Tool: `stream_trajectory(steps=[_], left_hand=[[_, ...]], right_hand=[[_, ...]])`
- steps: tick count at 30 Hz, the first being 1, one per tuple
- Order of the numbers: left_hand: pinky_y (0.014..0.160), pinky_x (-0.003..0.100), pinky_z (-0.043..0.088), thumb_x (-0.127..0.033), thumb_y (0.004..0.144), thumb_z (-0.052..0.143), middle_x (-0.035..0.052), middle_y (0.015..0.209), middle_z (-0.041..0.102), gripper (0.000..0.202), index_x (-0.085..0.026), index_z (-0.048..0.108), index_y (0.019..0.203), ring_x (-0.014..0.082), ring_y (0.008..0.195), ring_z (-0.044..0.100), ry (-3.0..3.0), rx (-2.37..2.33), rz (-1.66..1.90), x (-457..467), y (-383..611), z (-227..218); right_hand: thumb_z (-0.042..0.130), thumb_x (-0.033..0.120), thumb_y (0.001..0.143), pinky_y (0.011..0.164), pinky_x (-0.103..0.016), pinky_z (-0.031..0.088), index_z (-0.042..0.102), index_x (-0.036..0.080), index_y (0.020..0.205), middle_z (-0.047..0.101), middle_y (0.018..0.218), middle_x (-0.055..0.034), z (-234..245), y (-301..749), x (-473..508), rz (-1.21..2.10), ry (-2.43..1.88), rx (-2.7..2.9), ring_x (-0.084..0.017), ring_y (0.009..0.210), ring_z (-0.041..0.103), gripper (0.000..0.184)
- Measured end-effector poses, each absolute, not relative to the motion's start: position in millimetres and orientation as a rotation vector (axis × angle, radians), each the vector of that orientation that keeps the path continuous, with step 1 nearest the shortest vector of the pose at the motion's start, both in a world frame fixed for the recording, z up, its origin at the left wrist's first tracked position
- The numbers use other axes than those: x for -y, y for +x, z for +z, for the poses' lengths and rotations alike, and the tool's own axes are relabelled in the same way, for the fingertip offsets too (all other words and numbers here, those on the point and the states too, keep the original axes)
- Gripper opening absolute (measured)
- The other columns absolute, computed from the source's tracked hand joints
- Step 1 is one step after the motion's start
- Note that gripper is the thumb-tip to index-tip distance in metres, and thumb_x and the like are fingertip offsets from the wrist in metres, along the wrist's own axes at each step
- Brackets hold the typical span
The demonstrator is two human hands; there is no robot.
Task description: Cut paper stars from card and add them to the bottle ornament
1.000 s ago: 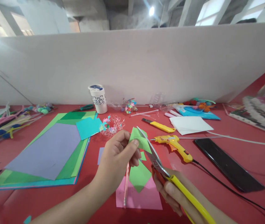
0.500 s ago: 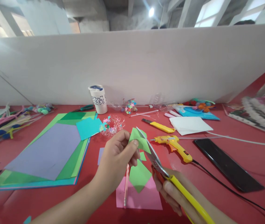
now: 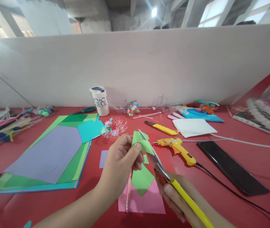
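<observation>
My left hand point(image 3: 122, 156) pinches a small piece of light green paper point(image 3: 139, 141) between thumb and fingers, above the middle of the table. In my right hand point(image 3: 175, 196) is a pair of scissors point(image 3: 158, 164) with yellow handles, its blades lying across the right part of that green piece. Below both hands a larger light green sheet point(image 3: 142, 181) overlaps a pink sheet point(image 3: 150, 201). A pink pencil point(image 3: 128, 194) rests on the pink sheet, partly behind my left hand. A small green scrap point(image 3: 145, 159) shows just under the held paper.
Stacked coloured sheets point(image 3: 47, 152) lie to the left. A white cup point(image 3: 100, 101) stands at the back. A yellow utility knife point(image 3: 162, 127), a yellow glue gun point(image 3: 177, 147) with a black cord and a black phone point(image 3: 231, 167) lie to the right. A white partition point(image 3: 135, 66) stands behind.
The held green piece has tilted slightly, and the scissor handles have come a little closer to the left. Both hands stay in nearly the same place.
</observation>
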State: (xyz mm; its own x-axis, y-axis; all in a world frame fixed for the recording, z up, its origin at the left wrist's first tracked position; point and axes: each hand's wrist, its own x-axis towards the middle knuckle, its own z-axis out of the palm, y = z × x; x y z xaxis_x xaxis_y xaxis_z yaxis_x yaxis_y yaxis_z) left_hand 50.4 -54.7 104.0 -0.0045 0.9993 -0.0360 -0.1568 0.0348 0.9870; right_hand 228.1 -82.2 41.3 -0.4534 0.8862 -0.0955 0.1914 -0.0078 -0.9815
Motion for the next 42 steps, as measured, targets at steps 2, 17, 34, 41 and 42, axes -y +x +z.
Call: stream_trajectory(steps=[2,17,34,41,42], left_hand=[[0.047,0.021,0.039,-0.023,0.084,0.055,-0.0066,0.052,0.057,0.021,-0.02,0.045,0.065,0.0062,0.043,0.049,1.067,-1.107,1.258,55.0,50.6,103.9],[0.047,0.021,0.04,-0.026,0.083,0.057,-0.0058,0.052,0.057,0.021,-0.02,0.047,0.065,0.0072,0.044,0.05,1.054,-1.066,1.283,55.0,49.0,102.8],[0.043,0.016,0.04,-0.013,0.075,0.06,-0.0064,0.055,0.059,0.007,-0.019,0.056,0.074,0.0047,0.043,0.051,0.921,-0.953,1.356,46.7,36.9,110.8],[0.042,0.014,0.032,-0.012,0.075,0.061,-0.009,0.049,0.051,0.009,-0.02,0.057,0.07,0.0028,0.04,0.042,0.918,-0.998,1.414,44.8,33.2,110.3],[0.043,0.014,0.031,-0.012,0.075,0.061,-0.0087,0.05,0.051,0.009,-0.019,0.058,0.07,0.0025,0.041,0.041,0.937,-1.004,1.41,44.7,33.1,110.2]], right_hand=[[0.042,0.067,0.087,0.035,-0.023,0.024,0.049,0.023,0.074,0.031,0.043,0.0077,41.1,228.8,82.3,1.502,-1.122,1.685,-0.009,0.034,0.022,0.046],[0.04,0.076,0.081,0.034,-0.024,0.014,0.04,0.023,0.067,0.034,0.042,0.0094,56.6,223.8,76.9,1.495,-1.14,1.758,-0.006,0.033,0.025,0.055],[0.039,0.075,0.082,0.042,-0.026,0.019,0.039,0.023,0.07,0.035,0.049,0.0093,58.7,226.0,73.9,1.392,-1.093,1.846,-0.008,0.039,0.03,0.054],[0.036,0.075,0.084,0.044,-0.027,0.019,0.042,0.022,0.07,0.037,0.044,0.0098,59.0,226.6,74.7,1.413,-1.04,1.828,-0.008,0.038,0.026,0.055],[0.036,0.075,0.084,0.045,-0.027,0.02,0.042,0.022,0.07,0.038,0.044,0.0096,59.5,227.2,74.2,1.413,-1.038,1.825,-0.008,0.038,0.026,0.055]])
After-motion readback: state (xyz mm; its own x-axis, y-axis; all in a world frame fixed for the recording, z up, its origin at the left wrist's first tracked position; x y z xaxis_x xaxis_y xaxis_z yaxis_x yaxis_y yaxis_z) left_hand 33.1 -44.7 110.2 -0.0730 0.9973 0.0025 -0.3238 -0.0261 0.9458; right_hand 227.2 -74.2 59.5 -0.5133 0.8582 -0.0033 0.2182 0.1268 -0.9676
